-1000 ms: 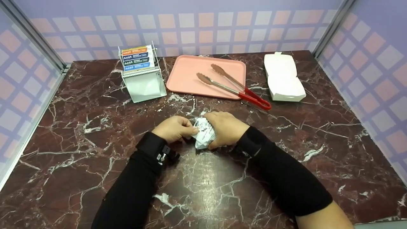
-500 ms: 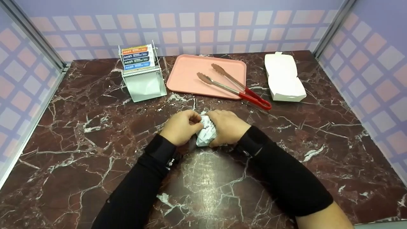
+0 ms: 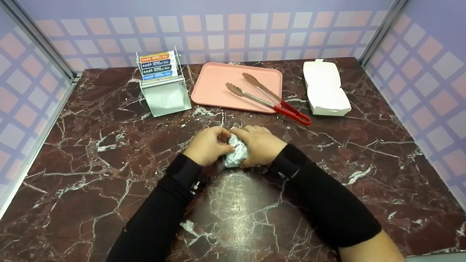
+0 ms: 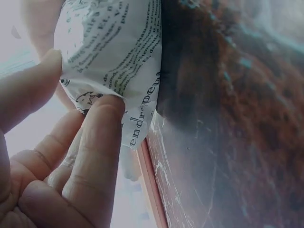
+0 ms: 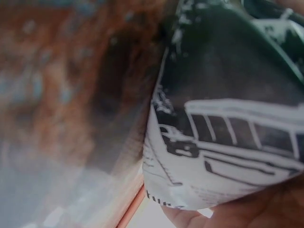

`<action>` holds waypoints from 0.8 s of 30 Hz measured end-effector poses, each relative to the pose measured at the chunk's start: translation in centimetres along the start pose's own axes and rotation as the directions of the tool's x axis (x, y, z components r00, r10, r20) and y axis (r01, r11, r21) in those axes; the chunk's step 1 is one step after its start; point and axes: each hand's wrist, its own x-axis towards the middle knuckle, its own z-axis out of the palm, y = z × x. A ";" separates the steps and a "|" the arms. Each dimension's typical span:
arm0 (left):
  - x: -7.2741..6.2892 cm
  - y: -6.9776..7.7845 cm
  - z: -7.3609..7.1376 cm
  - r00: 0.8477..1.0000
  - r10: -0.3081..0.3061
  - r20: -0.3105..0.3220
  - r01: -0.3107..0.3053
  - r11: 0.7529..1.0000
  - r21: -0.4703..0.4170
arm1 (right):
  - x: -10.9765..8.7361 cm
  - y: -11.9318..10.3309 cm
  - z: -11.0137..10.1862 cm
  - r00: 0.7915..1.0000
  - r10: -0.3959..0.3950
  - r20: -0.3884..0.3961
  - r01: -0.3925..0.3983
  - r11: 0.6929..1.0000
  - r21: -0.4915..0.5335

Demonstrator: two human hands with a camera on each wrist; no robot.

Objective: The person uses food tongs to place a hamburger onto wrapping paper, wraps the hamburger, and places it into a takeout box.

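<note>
A small bundle wrapped in white paper [image 3: 237, 153] with black newspaper-style print sits on the marble-patterned table between the two hands. My left hand [image 3: 209, 146] is at its left side. In the left wrist view, its thumb and fingers pinch a folded edge of the printed paper [image 4: 111, 52]. My right hand [image 3: 263, 146] curls round the bundle's right side and holds it. The right wrist view shows the wrapper's dark printed face with a drawn vehicle [image 5: 247, 137], the fingers [image 5: 256, 211] beneath it. What lies inside the wrapping is hidden.
Behind the hands lies a pink tray [image 3: 211, 85], with red-handled tongs [image 3: 287, 111] resting over its front right corner. An opened white carton [image 3: 326, 87] is at the back right. A white stand [image 3: 167, 100] with several colour-labelled packs [image 3: 157, 67] is at the back left.
My left hand has moved right and slightly away from the body, closer against the bundle. The bundle has turned a little and shifted slightly, while the right hand stays nearly in place.
</note>
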 end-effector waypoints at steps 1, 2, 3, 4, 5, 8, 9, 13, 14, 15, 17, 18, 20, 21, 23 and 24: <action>0.1 0.0 -0.1 1.000 0.003 0.009 -0.003 1.000 -0.006 | 0.0 0.0 0.0 1.000 -0.001 -0.002 0.001 1.000 0.001; 0.2 -0.1 -0.3 1.000 0.005 0.019 -0.005 1.000 -0.009 | 0.0 0.1 -0.1 1.000 -0.002 -0.004 0.002 1.000 0.004; 0.2 -0.2 -0.5 1.000 0.008 0.026 -0.008 1.000 -0.008 | 0.0 0.1 -0.1 1.000 -0.003 -0.007 0.003 1.000 0.008; 0.3 -0.4 -0.9 1.000 0.011 0.027 -0.011 1.000 -0.003 | 0.0 0.1 -0.1 1.000 -0.001 -0.008 0.001 1.000 0.014; 0.4 -0.6 -1.3 1.000 0.011 0.020 -0.011 1.000 -0.003 | 0.0 0.1 -0.1 1.000 0.001 -0.008 0.000 1.000 0.018; 0.7 -2.1 -3.5 0.998 -0.014 -0.059 0.013 1.000 -0.021 | 0.1 0.1 -0.2 1.000 0.002 -0.009 -0.002 1.000 0.031; 0.7 -2.8 -4.4 0.994 -0.038 -0.106 0.034 0.999 -0.037 | 0.2 0.1 -0.2 1.000 0.002 -0.010 -0.002 0.999 0.034; 0.7 -6.1 -8.1 0.940 -0.198 -0.277 0.139 0.966 -0.217 | 0.2 0.0 -0.1 1.000 0.004 0.000 -0.004 0.999 0.038; 0.7 -6.9 -8.8 0.919 -0.249 -0.305 0.166 0.947 -0.274 | 0.3 0.0 -0.1 1.000 0.007 0.004 -0.007 0.999 0.039; 0.7 -7.6 -9.4 0.897 -0.300 -0.324 0.188 0.924 -0.334 | 0.3 0.0 -0.1 1.000 0.011 0.009 -0.011 0.999 0.039; 0.8 -8.7 -10.4 0.857 -0.376 -0.353 0.201 0.873 -0.444 | 0.2 0.0 -0.1 1.000 0.017 0.015 -0.018 0.999 0.038; 0.9 -9.1 -10.7 0.840 -0.403 -0.364 0.203 0.855 -0.477 | 0.2 0.0 -0.1 1.000 0.020 0.015 -0.020 0.999 0.037; 1.2 -9.6 -11.2 0.813 -0.433 -0.389 0.196 0.833 -0.517 | 0.1 0.0 -0.1 1.000 0.026 0.017 -0.027 0.999 0.037; 1.4 -9.8 -11.4 0.805 -0.441 -0.398 0.194 0.828 -0.526 | 0.1 0.0 -0.1 0.999 0.028 0.017 -0.028 0.999 0.037; 1.6 -9.9 -11.7 0.797 -0.447 -0.406 0.195 0.827 -0.527 | 0.0 -0.1 -0.1 1.000 0.026 0.012 -0.026 0.999 0.041; 1.7 -9.9 -11.9 0.794 -0.452 -0.407 0.202 0.827 -0.525 | 0.0 -0.1 0.0 1.000 0.026 0.012 -0.027 0.999 0.042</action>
